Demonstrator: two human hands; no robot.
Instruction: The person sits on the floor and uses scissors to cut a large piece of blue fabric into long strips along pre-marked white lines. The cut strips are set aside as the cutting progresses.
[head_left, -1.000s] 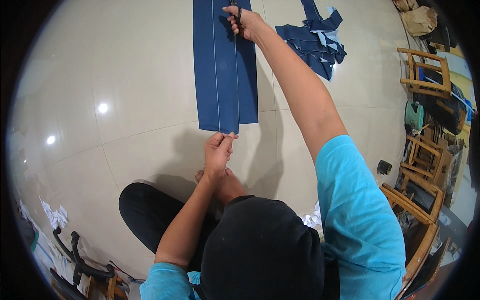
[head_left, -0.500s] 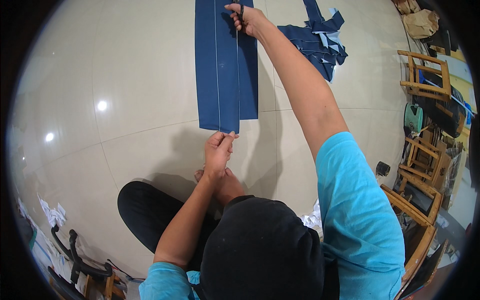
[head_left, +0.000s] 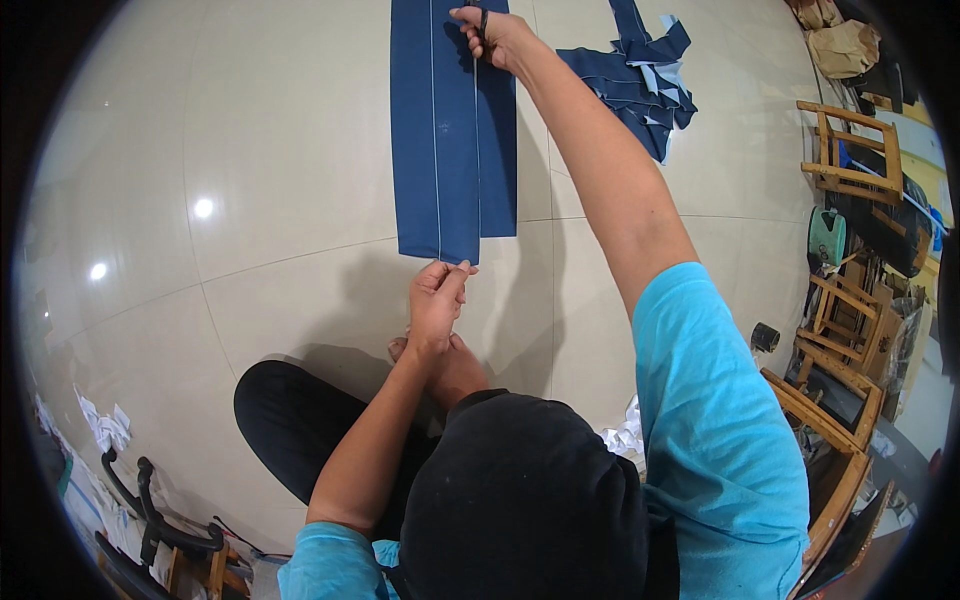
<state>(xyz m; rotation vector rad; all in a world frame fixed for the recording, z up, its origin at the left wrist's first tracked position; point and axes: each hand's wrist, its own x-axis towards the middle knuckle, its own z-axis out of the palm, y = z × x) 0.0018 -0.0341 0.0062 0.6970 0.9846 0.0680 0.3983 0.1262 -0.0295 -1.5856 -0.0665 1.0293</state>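
A long dark blue fabric piece (head_left: 415, 150) lies on the floor, running out past the top edge, with two pale lines along its length. My left hand (head_left: 437, 305) is closed, its thumb and fingers pinching the fabric's near edge at the lower right corner. With the arm stretched far forward, my right hand (head_left: 497, 40) is closed on scissors (head_left: 484, 22) over the right-hand line. Only part of their black handle shows; the blades are hidden at the picture's top. Right of that line, a strip of the same fabric (head_left: 498, 170) ends a little farther from me.
Blue fabric scraps (head_left: 640, 85) lie heaped at the far right. Wooden stools (head_left: 850, 185) and frames line the right side, with a small black object (head_left: 765, 337) on the floor nearby. Crumpled white paper (head_left: 628, 430) sits by my right side. A black-handled object (head_left: 150, 500) stands at lower left.
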